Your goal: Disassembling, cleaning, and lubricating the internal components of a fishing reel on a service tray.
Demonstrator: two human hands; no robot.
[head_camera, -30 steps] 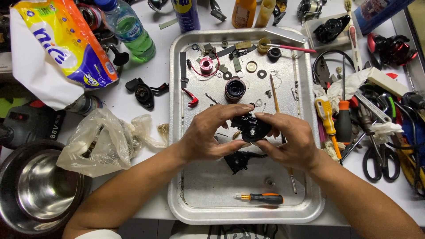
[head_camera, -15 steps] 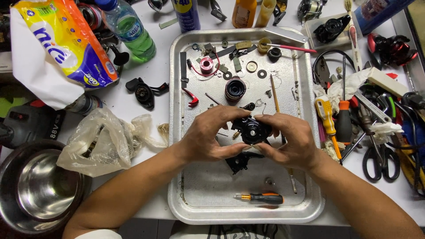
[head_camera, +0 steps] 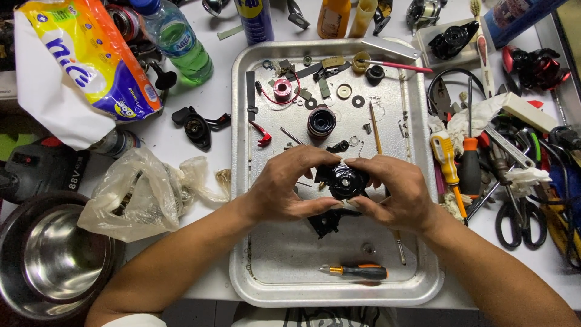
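Observation:
Both my hands hold a round black mechanical part [head_camera: 346, 180] above a metal tray [head_camera: 417, 284]. My left hand [head_camera: 287, 184] wraps it from the left, fingers curled over the top. My right hand [head_camera: 393, 191] pinches it from the right side. Under my hands another black part [head_camera: 327, 221] lies on the tray. A small orange and black screwdriver [head_camera: 357, 271] rests near the tray's front. At the tray's far end sit a dark spool [head_camera: 321, 123], a pink spool [head_camera: 282, 89], washers and small screws.
A steel bowl [head_camera: 45, 260] is at the front left, a crumpled clear plastic bag [head_camera: 130, 194] beside it. A yellow packet [head_camera: 91, 54] and green bottle [head_camera: 181, 45] stand at the back left. Screwdrivers [head_camera: 451, 163], scissors [head_camera: 520, 212] and pliers crowd the right side.
My hands have turned the black part slightly between the fingers and stayed over the tray's middle. Nothing else moved.

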